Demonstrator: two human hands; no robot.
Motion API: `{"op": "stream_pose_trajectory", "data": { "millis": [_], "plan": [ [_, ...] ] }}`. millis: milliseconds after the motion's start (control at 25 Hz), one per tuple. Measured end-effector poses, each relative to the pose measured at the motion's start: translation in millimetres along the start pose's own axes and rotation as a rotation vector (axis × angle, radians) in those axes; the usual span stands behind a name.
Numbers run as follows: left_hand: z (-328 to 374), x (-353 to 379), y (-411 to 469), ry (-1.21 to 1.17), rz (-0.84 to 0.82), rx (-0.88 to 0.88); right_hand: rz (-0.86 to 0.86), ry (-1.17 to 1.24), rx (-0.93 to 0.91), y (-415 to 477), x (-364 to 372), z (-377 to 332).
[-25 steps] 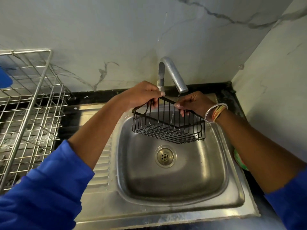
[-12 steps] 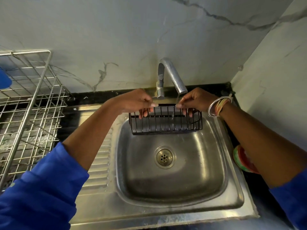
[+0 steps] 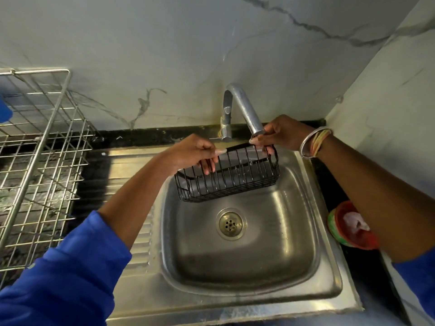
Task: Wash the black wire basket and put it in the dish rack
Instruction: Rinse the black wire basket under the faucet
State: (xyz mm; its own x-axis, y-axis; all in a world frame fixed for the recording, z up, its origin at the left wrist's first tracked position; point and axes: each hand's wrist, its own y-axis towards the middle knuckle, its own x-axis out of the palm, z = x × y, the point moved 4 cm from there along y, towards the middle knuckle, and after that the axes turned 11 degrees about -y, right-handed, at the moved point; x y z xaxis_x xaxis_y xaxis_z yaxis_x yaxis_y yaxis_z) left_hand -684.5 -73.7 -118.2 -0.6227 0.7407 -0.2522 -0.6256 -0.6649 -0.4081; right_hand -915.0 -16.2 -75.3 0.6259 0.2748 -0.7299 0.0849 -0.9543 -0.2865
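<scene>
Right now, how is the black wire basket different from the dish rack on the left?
The black wire basket is black; the dish rack is silver metal. The basket is held tilted over the sink by the left hand and right hand; the rack stands left of the sink. The basket looks smaller, with close upright bars; the rack has an open square grid. Both are wire.

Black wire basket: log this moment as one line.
black wire basket: tilted above sink, under faucet | left hand: grips rim | right hand: grips rim | dish rack: basket not yet in
</scene>
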Motion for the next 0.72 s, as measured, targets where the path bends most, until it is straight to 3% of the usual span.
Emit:
{"op": "stream_pose_trajectory", "data": {
  "millis": [160, 320, 440, 640, 720],
  "plan": [
    [10, 34, 10, 0.052, -0.099, 0.088, -0.019, 0.037, -0.06, 10, 21, -28],
    [-2, 24, 5, -0.146, -0.068, 0.177, -0.079, 0.113, -0.06, 3, 13, -25],
    [-8, 19, -5, -0.298, -0.174, 0.206, -0.078, 0.247, -0.085, -6, 16, -6],
    [8, 27, -17, -0.583, -0.249, 0.124, 0.024, 0.231, -0.094, 1, 17, -16],
    [18, 30, -12, -0.445, -0.204, 0.077, 0.015, 0.167, -0.076, 3, 17, -23]
  ]
}}
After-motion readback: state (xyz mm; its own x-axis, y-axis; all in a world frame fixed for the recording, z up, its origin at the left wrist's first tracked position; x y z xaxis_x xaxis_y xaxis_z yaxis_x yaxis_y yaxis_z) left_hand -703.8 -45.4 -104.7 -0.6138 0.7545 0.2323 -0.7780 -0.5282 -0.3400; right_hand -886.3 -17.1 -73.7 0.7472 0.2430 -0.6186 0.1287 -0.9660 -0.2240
